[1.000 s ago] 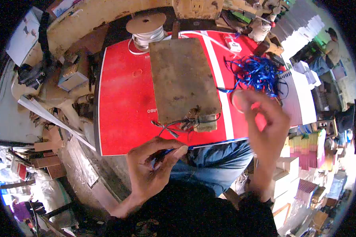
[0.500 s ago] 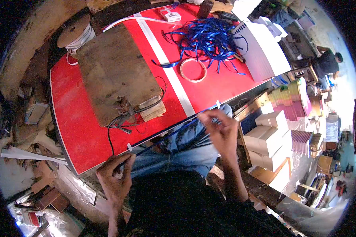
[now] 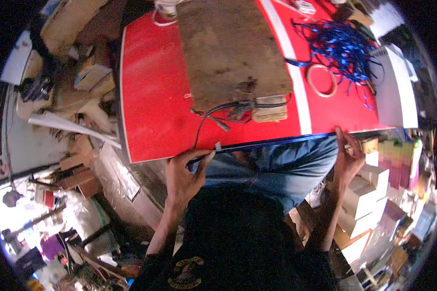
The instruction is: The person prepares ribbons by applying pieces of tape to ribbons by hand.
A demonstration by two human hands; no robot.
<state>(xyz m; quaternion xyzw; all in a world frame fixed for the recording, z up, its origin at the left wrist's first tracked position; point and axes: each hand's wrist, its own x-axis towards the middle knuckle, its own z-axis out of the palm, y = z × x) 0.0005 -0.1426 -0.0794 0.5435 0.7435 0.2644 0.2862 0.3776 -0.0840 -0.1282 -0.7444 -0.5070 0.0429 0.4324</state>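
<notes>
Head view: two bare hands work well apart along the near edge of the red-topped counter (image 3: 150, 97), with a blue ribbon (image 3: 277, 142) running nearly straight between them. The left hand (image 3: 184, 174) has thumb and forefinger pinched together at the ribbon's left end, right beside a small white tab (image 3: 218, 145) at the edge. The right hand (image 3: 349, 155) has its fingertips at the other end; whether they are clamped on the ribbon or only touching it, I cannot tell. Such a wide hold, one hand at each end, probably keeps the strip taut and flat, and the counter's edge likely serves as a straight line to lie along. Blue also shows inside the curl of the left palm, too unclear to name

The ribbon lies just above the jeans (image 3: 272, 169), on the person's side of the counter. Beyond it, between the two hands, sits a worn brown board (image 3: 233, 53), with a dark cable (image 3: 228, 105) looped at its near end; its bulk perhaps makes it useful as a weight. Farther off, beyond the right hand, lie a pale ring (image 3: 321, 80) and a loose heap of blue ribbon (image 3: 342, 51), seemingly set to that side to leave the near edge free for both hands
</notes>
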